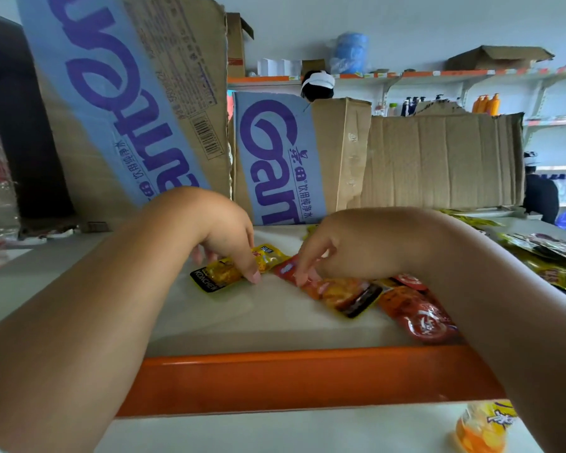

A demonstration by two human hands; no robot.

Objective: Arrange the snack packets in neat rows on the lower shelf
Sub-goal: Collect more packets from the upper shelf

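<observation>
- Fingers of the left hand are curling downward, thumb on the near side and fingertips on the far side, pinching a yellow packet beyond the orange rail.
- Fingers of the right hand are also bending down, their tips holding the far end of an orange-red packet, just right of the yellow one and also beyond the rail.
- Cardboard boxes with blue and purple lettering are standing well behind the rail at the back of the shelf. Only their side walls are facing the camera, so what they are holding cannot be told.
- The yellow packet is lying flat on the pale shelf. It is showing a black band with white lettering at its near end and a clear window with golden food in the middle.
- The orange-red packet is lying at a slant, with its dark lower end pointing toward the rail.
- A red packet with a round white emblem is lying closer to the rail, touching the orange-red one and partly going under the right forearm.
- Yellow-green packets are lying loosely overlapped at the far right, beyond the rail.
- A jelly cup with orange contents is sitting on the near side of the rail, at the lower right.
</observation>
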